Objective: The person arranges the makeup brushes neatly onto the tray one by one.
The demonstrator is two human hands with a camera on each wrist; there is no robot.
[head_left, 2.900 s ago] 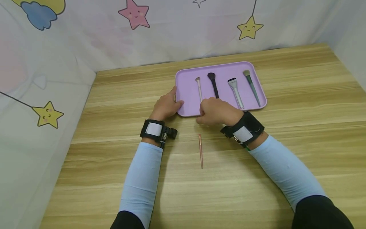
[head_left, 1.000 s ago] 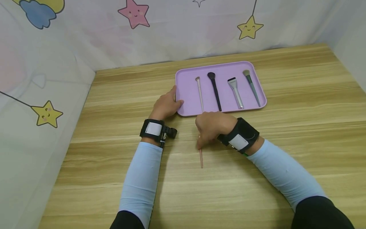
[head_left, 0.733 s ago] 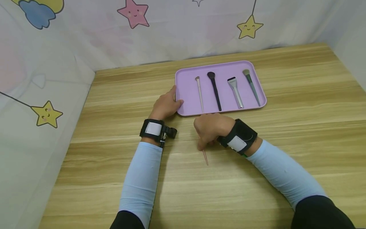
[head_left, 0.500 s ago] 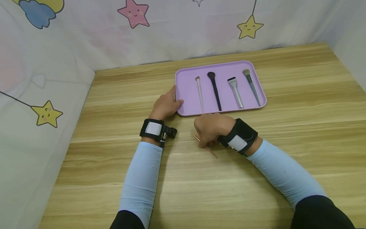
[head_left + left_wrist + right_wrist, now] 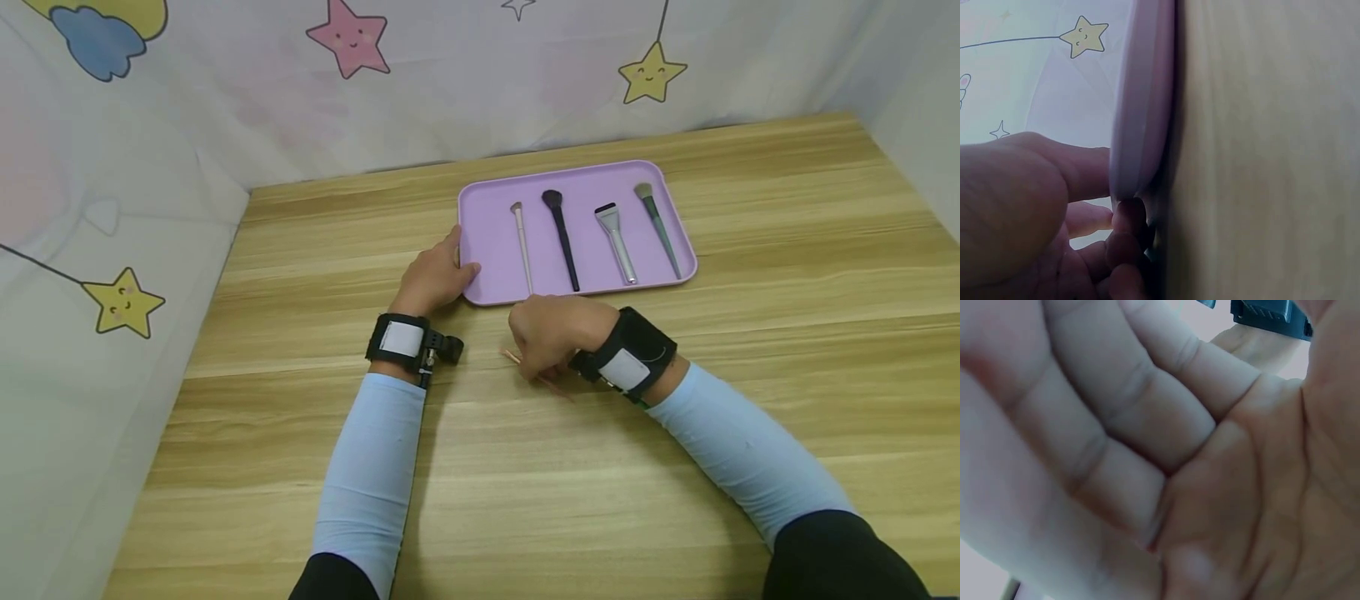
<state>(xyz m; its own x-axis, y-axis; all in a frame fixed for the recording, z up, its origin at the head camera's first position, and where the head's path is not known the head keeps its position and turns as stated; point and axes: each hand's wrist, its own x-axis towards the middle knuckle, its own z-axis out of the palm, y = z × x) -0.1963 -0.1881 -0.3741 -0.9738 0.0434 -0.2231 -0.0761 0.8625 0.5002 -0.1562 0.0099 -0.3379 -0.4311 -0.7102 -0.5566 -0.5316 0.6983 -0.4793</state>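
My left hand (image 5: 431, 275) grips the left front corner of a lilac tray (image 5: 486, 242), its thumb over the rim. In the left wrist view, the thumb and curled fingers (image 5: 1127, 215) close on the tray's edge (image 5: 1138, 125). Just in front of the tray, my right hand (image 5: 558, 333) pinches a slim rose-gold makeup brush (image 5: 511, 356) lying slantwise; the fingers cover its middle. The right wrist view is filled by the curled fingers (image 5: 1129, 406) and palm, hiding the brush.
In the tray lie a thin pale brush (image 5: 522, 242), a black brush (image 5: 562, 237), a silver flat brush (image 5: 618, 242) and a green-handled brush (image 5: 660, 229). The wooden table (image 5: 300, 250) ends at a printed cloth backdrop (image 5: 465, 92).
My right hand has come back from the tray's front edge and taken hold of the rose-gold brush. The brush has turned from lengthwise to slantwise. My left hand stays on the tray.
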